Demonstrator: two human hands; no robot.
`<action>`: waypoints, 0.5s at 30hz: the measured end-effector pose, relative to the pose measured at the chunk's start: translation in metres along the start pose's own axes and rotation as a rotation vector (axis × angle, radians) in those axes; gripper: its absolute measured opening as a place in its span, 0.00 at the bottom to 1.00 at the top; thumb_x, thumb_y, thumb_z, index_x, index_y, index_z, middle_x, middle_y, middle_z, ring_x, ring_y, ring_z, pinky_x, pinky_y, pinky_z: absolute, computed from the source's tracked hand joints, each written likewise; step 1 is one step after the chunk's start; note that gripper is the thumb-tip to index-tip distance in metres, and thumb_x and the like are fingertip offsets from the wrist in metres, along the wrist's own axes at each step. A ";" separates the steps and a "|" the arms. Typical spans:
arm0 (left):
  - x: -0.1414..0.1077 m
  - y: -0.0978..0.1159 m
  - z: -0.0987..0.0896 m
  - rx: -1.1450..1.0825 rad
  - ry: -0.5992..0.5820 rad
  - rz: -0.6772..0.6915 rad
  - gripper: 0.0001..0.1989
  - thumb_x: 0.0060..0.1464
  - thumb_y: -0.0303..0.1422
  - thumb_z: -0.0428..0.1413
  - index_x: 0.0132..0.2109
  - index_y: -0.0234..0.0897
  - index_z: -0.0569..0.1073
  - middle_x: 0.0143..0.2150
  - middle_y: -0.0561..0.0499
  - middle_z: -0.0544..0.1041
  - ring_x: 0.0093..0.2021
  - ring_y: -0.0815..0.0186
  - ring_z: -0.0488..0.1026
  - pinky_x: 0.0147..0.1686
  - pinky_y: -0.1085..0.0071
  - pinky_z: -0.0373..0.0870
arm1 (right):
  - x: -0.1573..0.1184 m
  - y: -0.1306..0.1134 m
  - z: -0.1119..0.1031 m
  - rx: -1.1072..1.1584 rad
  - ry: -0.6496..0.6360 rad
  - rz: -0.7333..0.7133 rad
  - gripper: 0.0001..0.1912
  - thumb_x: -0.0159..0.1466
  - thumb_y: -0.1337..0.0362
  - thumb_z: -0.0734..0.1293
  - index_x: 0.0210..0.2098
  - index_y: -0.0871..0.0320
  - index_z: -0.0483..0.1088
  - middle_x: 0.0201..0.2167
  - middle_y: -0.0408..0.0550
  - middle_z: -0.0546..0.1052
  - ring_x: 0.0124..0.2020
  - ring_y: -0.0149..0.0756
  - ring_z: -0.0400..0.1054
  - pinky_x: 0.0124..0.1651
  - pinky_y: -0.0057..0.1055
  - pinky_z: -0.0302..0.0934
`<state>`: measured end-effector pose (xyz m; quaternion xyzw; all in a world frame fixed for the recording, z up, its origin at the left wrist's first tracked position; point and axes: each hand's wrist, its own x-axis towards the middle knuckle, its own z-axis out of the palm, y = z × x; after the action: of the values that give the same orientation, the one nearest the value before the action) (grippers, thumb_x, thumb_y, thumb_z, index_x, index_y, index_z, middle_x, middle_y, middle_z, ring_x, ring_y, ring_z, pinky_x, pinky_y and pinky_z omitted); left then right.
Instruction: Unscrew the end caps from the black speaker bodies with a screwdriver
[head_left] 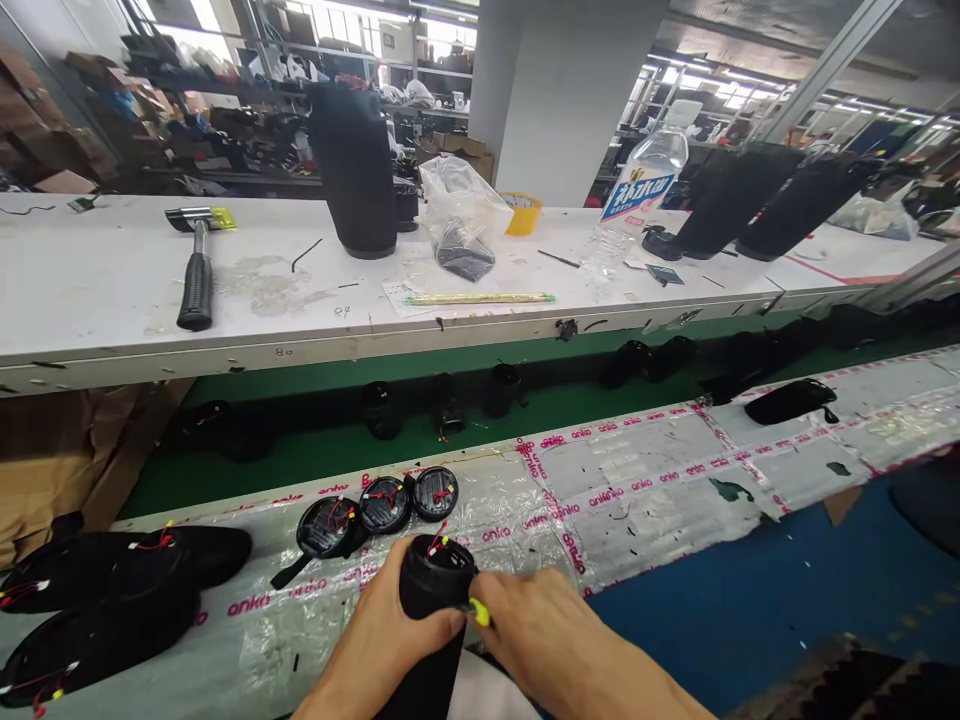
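Note:
An upright black fabric-covered cylinder (435, 582) with red wires at its open top stands in front of me. My left hand (386, 622) is wrapped round it near the top, thumb across the front. Against the right side of the rim, my right hand (540, 622) is closed on a small yellow-handled tool (481, 612); its working end is hidden by the fingers. Just beyond lie three round black caps (384, 504) with red wires inside.
Several black cylinders (97, 640) with wires lie at left on the plastic-covered bench (285, 640). A green conveyor belt (300, 450) carries more black parts. On the white shelf (105, 270) are a hammer (198, 275), a plastic bottle (641, 185), tape (523, 213) and tall black cylinders (352, 170).

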<state>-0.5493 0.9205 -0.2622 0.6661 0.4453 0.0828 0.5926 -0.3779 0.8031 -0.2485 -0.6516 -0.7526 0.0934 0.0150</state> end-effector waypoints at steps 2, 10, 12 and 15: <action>0.002 -0.003 -0.003 -0.063 -0.036 0.039 0.29 0.47 0.38 0.61 0.57 0.40 0.67 0.55 0.45 0.79 0.56 0.49 0.74 0.57 0.57 0.68 | -0.006 0.006 0.000 0.238 0.175 0.114 0.05 0.70 0.65 0.64 0.46 0.53 0.66 0.30 0.39 0.79 0.28 0.37 0.76 0.30 0.32 0.61; 0.011 -0.024 0.039 -0.044 -0.063 0.204 0.47 0.35 0.27 0.65 0.65 0.42 0.60 0.59 0.41 0.77 0.57 0.45 0.75 0.60 0.52 0.70 | -0.014 0.010 0.003 0.411 0.067 0.188 0.10 0.63 0.66 0.72 0.44 0.52 0.71 0.35 0.39 0.82 0.35 0.41 0.80 0.34 0.30 0.63; 0.014 -0.032 0.051 -0.031 -0.084 0.206 0.49 0.34 0.27 0.68 0.66 0.40 0.60 0.61 0.39 0.76 0.59 0.44 0.74 0.62 0.52 0.70 | -0.019 0.014 0.013 0.330 0.016 0.196 0.11 0.62 0.67 0.73 0.42 0.51 0.71 0.33 0.38 0.81 0.31 0.40 0.79 0.30 0.28 0.61; 0.018 -0.034 0.052 0.012 -0.103 0.232 0.57 0.27 0.27 0.74 0.67 0.39 0.62 0.63 0.38 0.75 0.60 0.43 0.74 0.62 0.54 0.71 | -0.029 0.024 0.039 0.209 0.071 0.187 0.11 0.62 0.65 0.74 0.41 0.51 0.69 0.29 0.35 0.81 0.26 0.38 0.79 0.26 0.27 0.62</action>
<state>-0.5224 0.8922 -0.3143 0.7201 0.3347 0.1136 0.5972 -0.3560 0.7732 -0.2880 -0.7167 -0.6737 0.1492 0.1008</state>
